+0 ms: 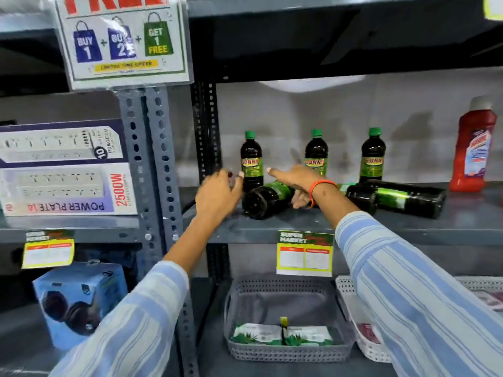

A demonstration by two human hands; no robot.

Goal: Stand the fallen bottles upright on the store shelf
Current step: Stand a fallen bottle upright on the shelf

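Note:
Three dark bottles with green caps stand upright at the back of the grey shelf (245, 236): left (251, 148), middle (315, 151), right (373, 156). One such bottle (258, 202) lies on its side with its base towards me. Two more lie on the right, one (360, 198) in front of the other (411, 198). My left hand (217, 194) hovers with fingers apart just left of the fallen bottle and the left upright one, holding nothing. My right hand (292, 180) reaches over the fallen bottle's neck end, fingers spread and not closed on it.
A red bottle (471, 148) stands at the shelf's far right. A perforated steel post (152, 159) bounds the left side, with power-strip boxes (62, 167) beyond it. The shelf below holds a grey basket (285, 346), a white basket (351, 308) and a blue box (79, 303). A promo sign (122, 42) hangs above.

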